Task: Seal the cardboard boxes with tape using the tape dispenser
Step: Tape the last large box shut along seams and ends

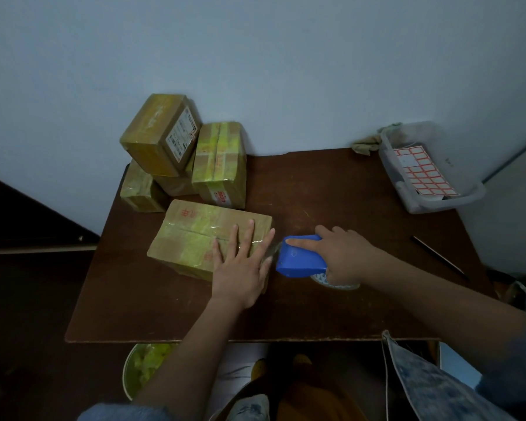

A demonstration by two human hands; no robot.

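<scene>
The left hand (240, 262) presses flat on the cardboard box (207, 238) at frame centre on the counter (331, 192). The right hand (343, 253) has its grip closed around the blue tape dispenser (301, 256), just off the box's right edge. The taping pass appears to be ending; next, the tape needs cutting.

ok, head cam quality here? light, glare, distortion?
Head view: dim, bluish light with soft shadows; glare only on the glossy tape across the box under the left hand; wide-angle bending at the table edges; right hand and blue tape dispenser slightly soft, box print unreadable.
</scene>
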